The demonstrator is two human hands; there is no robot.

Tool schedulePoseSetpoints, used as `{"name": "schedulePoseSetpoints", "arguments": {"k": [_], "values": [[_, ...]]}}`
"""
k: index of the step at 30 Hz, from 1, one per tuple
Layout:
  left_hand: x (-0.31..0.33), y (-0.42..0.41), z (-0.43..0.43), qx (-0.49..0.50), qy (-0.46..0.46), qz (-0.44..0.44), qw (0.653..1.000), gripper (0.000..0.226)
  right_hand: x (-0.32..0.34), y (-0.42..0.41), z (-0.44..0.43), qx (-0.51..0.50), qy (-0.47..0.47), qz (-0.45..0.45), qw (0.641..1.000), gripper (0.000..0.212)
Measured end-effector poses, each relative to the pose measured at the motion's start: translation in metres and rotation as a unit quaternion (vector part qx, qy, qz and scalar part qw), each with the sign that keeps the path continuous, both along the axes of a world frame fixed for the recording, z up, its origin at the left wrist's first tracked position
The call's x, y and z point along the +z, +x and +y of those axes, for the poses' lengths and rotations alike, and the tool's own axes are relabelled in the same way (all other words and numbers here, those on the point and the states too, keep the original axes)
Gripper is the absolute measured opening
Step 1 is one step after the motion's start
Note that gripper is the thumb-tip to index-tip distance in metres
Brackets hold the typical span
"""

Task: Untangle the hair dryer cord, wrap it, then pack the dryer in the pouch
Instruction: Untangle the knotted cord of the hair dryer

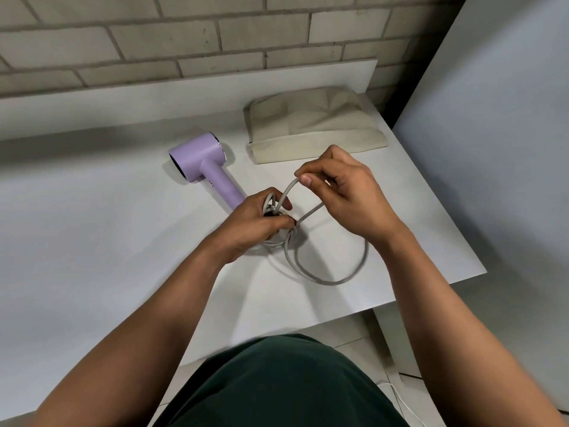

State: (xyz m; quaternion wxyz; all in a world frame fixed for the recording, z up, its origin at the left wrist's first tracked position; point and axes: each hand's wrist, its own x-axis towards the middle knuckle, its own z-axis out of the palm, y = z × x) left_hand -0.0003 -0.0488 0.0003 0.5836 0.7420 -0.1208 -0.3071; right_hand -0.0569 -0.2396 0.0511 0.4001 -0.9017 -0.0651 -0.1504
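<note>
A lilac hair dryer (205, 163) lies on its side on the white table (92, 235), handle pointing toward me. Its grey cord (334, 280) is knotted near the handle's end and loops out to the right on the tabletop. My left hand (258, 224) is closed around the tangled bundle of cord at the handle's base. My right hand (345, 192) pinches a raised strand of the cord between thumb and forefinger, just above and right of the knot. The beige fabric pouch (314, 124) lies flat behind my right hand.
A brick wall (184, 41) runs behind the table. A pale panel (492, 118) stands at the right past the table's edge. A white cable (400, 396) lies on the floor below, at the lower right.
</note>
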Motion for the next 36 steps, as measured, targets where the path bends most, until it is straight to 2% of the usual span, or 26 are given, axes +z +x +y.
{"name": "schedulePoseSetpoints", "arguments": {"k": [4,8,10,12,13,14,15,17,19,25,27,31,33,36], "values": [[0.001,0.003,0.002,-0.024,0.007,-0.005,1.0,0.021,0.0,0.004,0.0,0.006,-0.054,-0.073,0.996,0.017],[0.0,0.004,0.002,-0.015,-0.005,0.005,1.0,0.023,-0.012,0.004,-0.005,-0.03,-0.037,-0.079,0.996,0.026],[-0.001,0.005,0.003,0.0,-0.007,0.009,1.0,0.03,-0.018,-0.002,-0.005,-0.084,0.066,-0.013,0.994,0.051],[-0.002,0.005,0.005,0.005,-0.019,0.016,1.0,0.029,-0.029,-0.011,-0.002,-0.135,0.201,0.092,0.966,0.079],[-0.001,0.004,0.005,0.008,-0.03,0.023,0.999,0.025,-0.035,-0.016,0.0,-0.141,0.246,0.148,0.948,0.085],[-0.001,0.004,0.005,0.011,-0.039,0.029,0.999,0.023,-0.043,-0.02,0.0,-0.125,0.28,0.202,0.93,0.084],[-0.002,0.004,0.005,0.013,-0.044,0.029,0.999,0.023,-0.051,-0.023,0.001,-0.093,0.308,0.249,0.913,0.072],[-0.003,0.005,0.003,0.011,-0.04,0.023,0.999,0.023,-0.059,-0.027,0.007,-0.036,0.321,0.295,0.899,0.035],[-0.002,0.006,0.001,0.006,-0.034,0.024,0.999,0.024,-0.062,-0.026,0.014,-0.043,0.31,0.274,0.909,0.012],[0.0,0.005,-0.001,0.031,-0.042,0.044,0.998,0.031,-0.038,-0.012,0.014,-0.169,0.326,0.168,0.915,0.011],[0.0,0.004,-0.001,0.031,-0.038,0.045,0.998,0.031,-0.025,-0.01,0.009,-0.171,0.291,0.109,0.935,0.008],[-0.001,0.002,-0.001,0.002,-0.034,0.031,0.999,0.03,-0.001,-0.009,0.002,-0.177,0.214,-0.011,0.961,0.014],[-0.004,0.002,-0.001,-0.003,-0.03,0.019,0.999,0.029,0.01,-0.009,-0.002,-0.199,0.208,-0.076,0.955,0.007],[-0.005,0.002,0.0,0.003,-0.036,0.017,0.999,0.029,0.021,-0.008,-0.008,-0.21,0.206,-0.141,0.945,0.008]]}}
